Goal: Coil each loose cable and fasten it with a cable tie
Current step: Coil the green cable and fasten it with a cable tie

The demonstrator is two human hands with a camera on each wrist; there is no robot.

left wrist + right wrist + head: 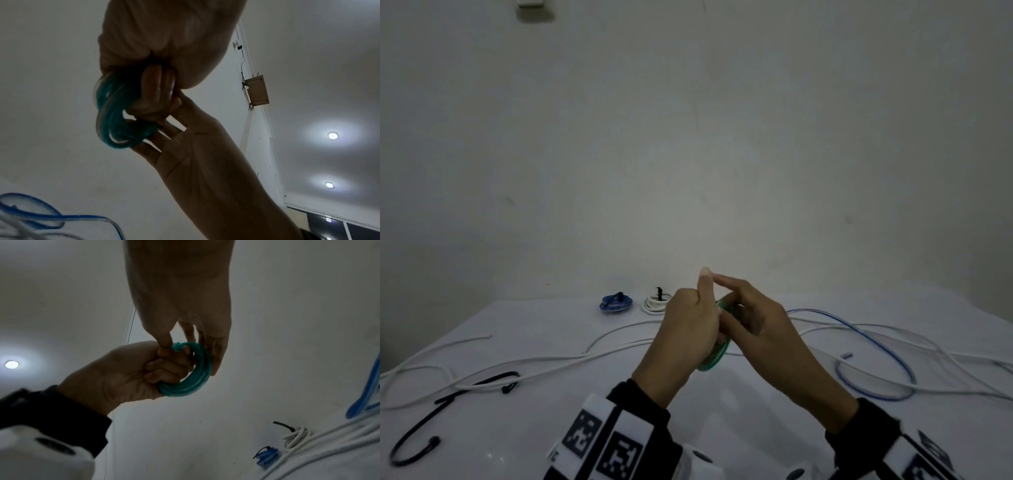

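A green cable coil [714, 359] is held upright above the middle of the white table [726, 407]. My left hand [688, 329] grips it with curled fingers through the ring and its thumb pointing up. My right hand [756, 322] meets it from the right. In the right wrist view, the right hand [180, 296] has its thumb on the top of the green coil [195, 379] and its fingers behind it, beside the left hand [123, 374]. The left wrist view shows the green coil [111, 113] under the left hand [164, 40], with the right hand's [195, 154] fingers behind it.
A tied blue coil [615, 303] and a tied white coil [655, 303] lie at the table's far edge. Loose white cables [517, 363] cross the table. A loose blue cable [876, 363] loops on the right. Black ties [479, 385] lie at front left.
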